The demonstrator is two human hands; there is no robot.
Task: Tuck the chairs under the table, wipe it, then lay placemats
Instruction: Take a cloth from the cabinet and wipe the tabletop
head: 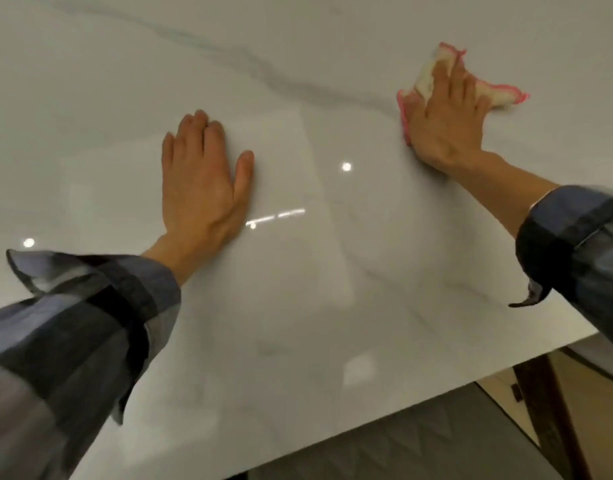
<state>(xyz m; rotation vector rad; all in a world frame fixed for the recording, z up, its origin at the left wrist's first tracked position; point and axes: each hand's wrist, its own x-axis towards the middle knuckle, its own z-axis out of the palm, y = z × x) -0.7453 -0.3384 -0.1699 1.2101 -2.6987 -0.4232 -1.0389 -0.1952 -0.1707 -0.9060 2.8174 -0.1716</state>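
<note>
Table (333, 271): glossy white marble-look top with grey veining, filling nearly the whole view; its near edge runs diagonally across the lower right corner. Below that edge, a dark wooden leg (547, 410) and grey patterned floor (419, 441) are visible (detail blurred).

Nearest the table's edge, both forearms come in over the top in loose blue-grey checked sleeves (73, 323), cuffs unbuttoned.

Further in, left of the table's middle, the left hand (201, 181) lies palm down and flat on the surface, fingers straight and held close together, thumb set a little apart. It holds nothing.

Further still, toward the right side of the table, the right hand (443, 116) presses down on a cloth (499, 95), cream with a pink border. Fingers are spread and extended over it, not curled around it. The cloth is crumpled, sticking out beyond the fingertips and on both sides of the hand, in contact with the tabletop.

Several ceiling-light reflections show on the surface between the hands.
</note>
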